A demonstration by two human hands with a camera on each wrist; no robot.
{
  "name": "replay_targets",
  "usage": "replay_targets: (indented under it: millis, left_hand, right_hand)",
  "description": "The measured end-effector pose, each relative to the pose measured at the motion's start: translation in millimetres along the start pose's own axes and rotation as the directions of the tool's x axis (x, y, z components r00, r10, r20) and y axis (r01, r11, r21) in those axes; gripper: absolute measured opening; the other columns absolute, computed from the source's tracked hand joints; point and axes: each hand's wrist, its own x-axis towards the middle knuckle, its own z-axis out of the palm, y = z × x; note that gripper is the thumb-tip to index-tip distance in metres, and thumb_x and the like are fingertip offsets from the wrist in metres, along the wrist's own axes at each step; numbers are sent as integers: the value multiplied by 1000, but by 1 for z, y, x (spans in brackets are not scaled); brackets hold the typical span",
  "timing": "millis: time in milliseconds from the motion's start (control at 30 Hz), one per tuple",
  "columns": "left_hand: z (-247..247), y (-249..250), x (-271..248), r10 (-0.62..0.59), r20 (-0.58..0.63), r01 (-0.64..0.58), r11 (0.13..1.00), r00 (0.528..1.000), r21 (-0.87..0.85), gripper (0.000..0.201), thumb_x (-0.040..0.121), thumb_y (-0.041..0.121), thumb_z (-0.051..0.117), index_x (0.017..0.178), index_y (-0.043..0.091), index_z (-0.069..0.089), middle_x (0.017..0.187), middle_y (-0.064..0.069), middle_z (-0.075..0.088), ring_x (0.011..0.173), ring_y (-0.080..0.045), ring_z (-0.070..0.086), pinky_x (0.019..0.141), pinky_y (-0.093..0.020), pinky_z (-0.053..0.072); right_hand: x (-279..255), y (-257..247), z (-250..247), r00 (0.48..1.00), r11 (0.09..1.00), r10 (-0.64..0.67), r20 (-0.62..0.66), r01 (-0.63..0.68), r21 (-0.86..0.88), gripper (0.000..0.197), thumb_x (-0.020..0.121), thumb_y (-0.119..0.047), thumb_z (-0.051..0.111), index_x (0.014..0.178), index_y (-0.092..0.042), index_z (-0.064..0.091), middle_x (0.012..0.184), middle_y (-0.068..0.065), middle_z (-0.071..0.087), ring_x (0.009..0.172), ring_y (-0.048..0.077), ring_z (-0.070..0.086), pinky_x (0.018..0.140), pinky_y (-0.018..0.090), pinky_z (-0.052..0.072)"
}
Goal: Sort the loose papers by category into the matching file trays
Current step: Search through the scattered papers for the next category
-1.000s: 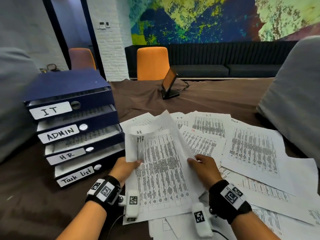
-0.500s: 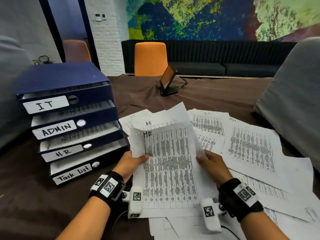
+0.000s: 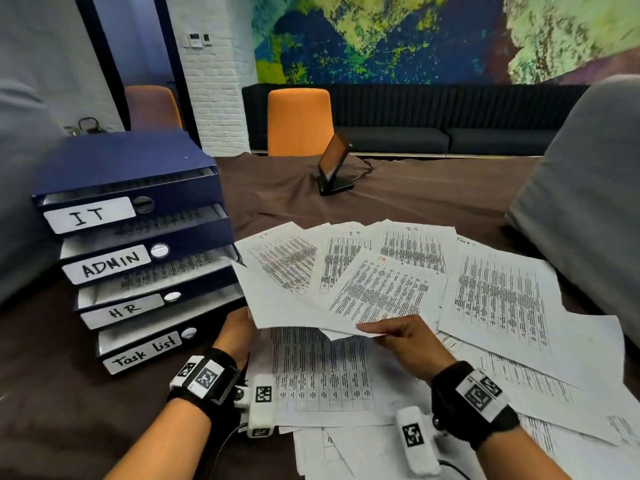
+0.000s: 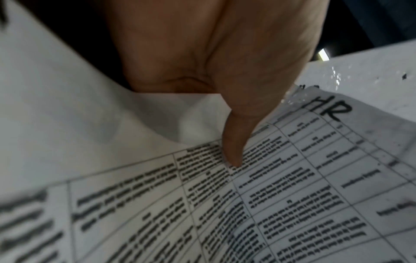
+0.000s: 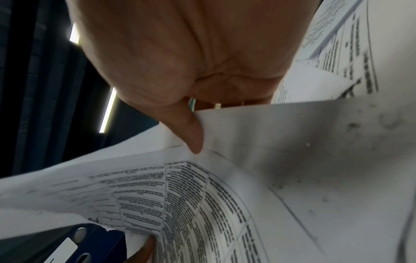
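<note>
Since half a second ago both hands, left hand [image 3: 235,332] and right hand [image 3: 403,336], lifted the white printed HR sheets [image 3: 311,306] toward ten o'clock, pinching them just beside the dark blue HR tray [image 3: 194,289]; filing seems next.

Office meeting room: labelled file trays [image 3: 138,237], printed papers [image 3: 502,299], orange chairs [image 3: 299,121], bench sofa [image 3: 433,133], mural [image 3: 415,36].

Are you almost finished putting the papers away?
Not yet. Some printed sheets already lie in the IT, ADMIN and HR trays. The left hand and right hand hold a sheet marked HR, lifted near the trays. Many loose papers lie unsorted on the table.
</note>
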Motion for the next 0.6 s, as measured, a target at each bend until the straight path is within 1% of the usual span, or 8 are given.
replay_targets:
  millis: [100, 167, 200, 267, 367, 433, 500, 600]
  left_hand:
    - [-1, 7, -2, -76, 17, 76, 997, 997, -26, 25, 86, 10, 75, 109, 3, 70, 105, -14, 75, 95, -30, 71, 77, -36, 54]
    - [-1, 13, -4, -88, 3, 88, 996, 996, -22, 30, 86, 10, 75, 114, 5, 65, 105, -14, 74, 93, -32, 71, 76, -38, 56]
    - [0, 15, -4, -75, -9, 75, 997, 997, -9, 35, 86, 8, 75, 118, 8, 60, 107, -12, 72, 95, -30, 70, 80, -41, 56]
    - [6, 18, -3, -27, -15, 28, 995, 1000, 98, 46, 84, 5, 77, 122, 13, 52, 110, -5, 67, 100, -25, 65, 90, -42, 52]
    - [19, 17, -4, 13, 66, -28, 974, 998, 223, 54, 81, 4, 80, 125, 12, 50, 115, -1, 65, 105, -19, 63, 96, -39, 51]
    - [25, 14, -7, 21, 110, -44, 976, 994, 213, 50, 82, 0, 78, 124, 11, 54, 117, -4, 69, 106, -19, 66, 100, -44, 51]
    - [27, 13, -9, 21, 137, -48, 979, 990, 199, 43, 84, -2, 75, 122, 13, 60, 115, -4, 71, 106, -20, 68, 101, -46, 51]
    - [25, 13, -10, -18, 139, -10, 980, 990, 200, 32, 88, 0, 70, 116, 15, 66, 112, -7, 73, 101, -23, 70, 98, -47, 53]
  right_hand:
    - [-2, -5, -4, 1000, 1000, -17, 12, 17, -24, 27, 89, -1, 68, 86, -26, 78, 79, -13, 75, 76, -3, 66, 72, 14, 48]
    - [-4, -9, -7, 997, 1000, 13, -77, -14, -17, 4, 87, -24, 75, 88, -21, 76, 80, -8, 74, 73, 5, 67, 71, 21, 49]
    - [-1, -9, -13, 978, 997, 72, -193, -71, 11, 16, 86, -34, 75, 88, -18, 75, 83, -5, 74, 74, 10, 67, 71, 25, 51]
    - [9, -5, -31, 880, 968, 251, -404, -217, 128, 31, 85, -41, 75, 89, -11, 69, 88, 8, 72, 77, 23, 68, 74, 36, 56]
    - [18, -4, -53, 788, 930, 348, -507, -360, 78, 41, 81, -45, 78, 90, -8, 62, 93, 17, 68, 80, 32, 67, 82, 50, 59]
    - [20, -3, -55, 792, 916, 380, -478, -395, 74, 41, 83, -40, 77, 94, -3, 64, 87, 18, 68, 71, 31, 64, 80, 48, 60]
    - [19, 1, -54, 808, 900, 430, -403, -419, 120, 41, 86, -37, 75, 99, 1, 66, 88, 18, 69, 65, 29, 63, 66, 41, 57]
    - [19, 8, -48, 822, 887, 457, -340, -450, 105, 41, 86, -38, 75, 96, 1, 65, 89, 17, 70, 58, 24, 62, 53, 27, 44]
